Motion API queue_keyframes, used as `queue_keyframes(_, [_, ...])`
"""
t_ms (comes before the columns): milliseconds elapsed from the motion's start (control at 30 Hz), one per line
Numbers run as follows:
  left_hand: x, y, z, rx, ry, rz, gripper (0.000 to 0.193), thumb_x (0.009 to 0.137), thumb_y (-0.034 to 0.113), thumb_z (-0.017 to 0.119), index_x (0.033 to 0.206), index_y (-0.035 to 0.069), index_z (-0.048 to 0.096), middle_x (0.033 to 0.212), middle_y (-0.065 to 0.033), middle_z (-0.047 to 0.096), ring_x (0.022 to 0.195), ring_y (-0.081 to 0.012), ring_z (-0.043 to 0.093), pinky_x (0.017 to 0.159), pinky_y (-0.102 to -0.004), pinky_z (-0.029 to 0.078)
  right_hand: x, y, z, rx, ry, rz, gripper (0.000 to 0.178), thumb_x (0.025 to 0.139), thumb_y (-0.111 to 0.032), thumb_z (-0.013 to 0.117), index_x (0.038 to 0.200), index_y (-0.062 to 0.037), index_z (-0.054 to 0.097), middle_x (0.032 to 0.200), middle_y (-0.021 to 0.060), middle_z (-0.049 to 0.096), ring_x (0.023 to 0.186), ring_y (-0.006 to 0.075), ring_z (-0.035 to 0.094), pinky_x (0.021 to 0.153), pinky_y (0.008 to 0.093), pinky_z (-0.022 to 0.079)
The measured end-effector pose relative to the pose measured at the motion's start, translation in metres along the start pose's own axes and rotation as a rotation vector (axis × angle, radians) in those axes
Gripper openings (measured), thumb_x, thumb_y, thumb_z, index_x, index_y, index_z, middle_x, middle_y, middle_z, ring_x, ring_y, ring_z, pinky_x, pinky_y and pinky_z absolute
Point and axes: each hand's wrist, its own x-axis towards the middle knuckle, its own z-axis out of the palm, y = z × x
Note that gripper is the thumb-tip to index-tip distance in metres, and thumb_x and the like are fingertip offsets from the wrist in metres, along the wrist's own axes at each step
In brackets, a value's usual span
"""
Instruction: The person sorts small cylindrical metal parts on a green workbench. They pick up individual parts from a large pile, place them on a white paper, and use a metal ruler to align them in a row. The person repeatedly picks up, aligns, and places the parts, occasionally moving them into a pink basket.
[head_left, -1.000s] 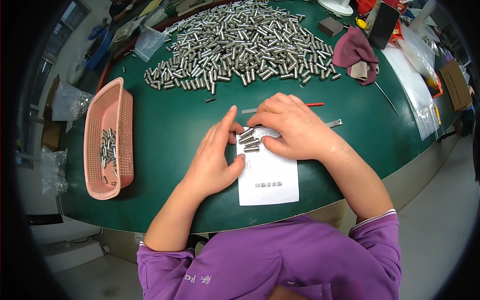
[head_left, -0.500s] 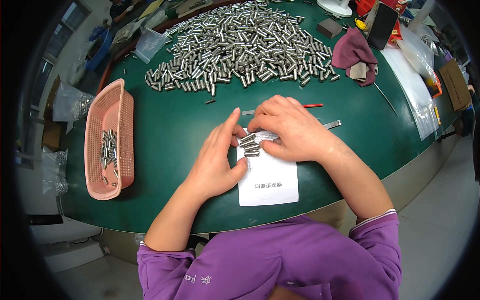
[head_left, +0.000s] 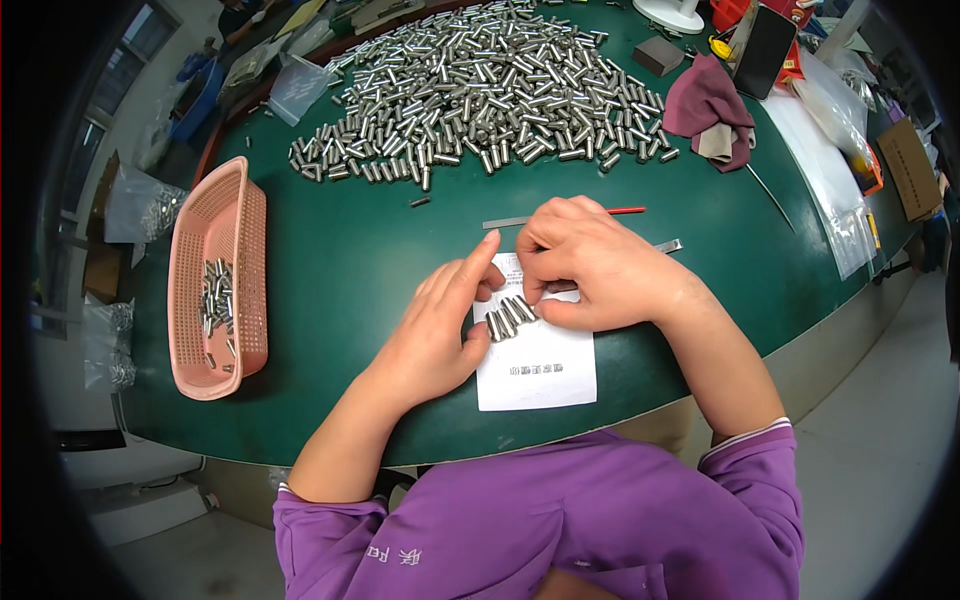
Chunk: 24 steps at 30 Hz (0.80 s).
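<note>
A short row of small shiny metal pins (head_left: 510,318) lies side by side on a white printed paper sheet (head_left: 537,385) in front of me. My left hand (head_left: 440,322) is at the row's left, its index finger stretched out and its thumb apart, the thumb tip close to the leftmost pin. From the right, my right hand (head_left: 600,265) reaches in with curled fingers; thumb and index close at the upper end of the rightmost pin. Its other fingertips are hidden behind the hand.
A large heap of metal pins (head_left: 490,90) covers the table's far side. At left stands a pink basket (head_left: 255,290) with some pins. Beyond my right hand lie a red-handled flat tool (head_left: 625,211) and a metal strip (head_left: 670,245). A maroon cloth (head_left: 710,105) sits far right.
The pins have turned from nearly level to steeply slanted and sit slightly lower on the paper. Both hands have shifted slightly right, and the right thumb is now lower.
</note>
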Motion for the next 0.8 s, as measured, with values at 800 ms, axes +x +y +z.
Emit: queue_keyframes(800, [-0.001,0.015,-0.008,0.052,-0.077,-0.075,0.071,0.071,0.012,0.072,0.136,0.012,0.045,0.101,-0.0071,0.056,0.081,-0.0222,0.056,0.076,-0.0345,0.048,-0.007,-0.01,-0.021,-0.146,0.168,0.006,0.018,0.067,-0.007,0.062,0.083,-0.0117,0.069,0.083,0.0032,0.057,0.086,0.0253,0.053,0.076,0.0363,0.045])
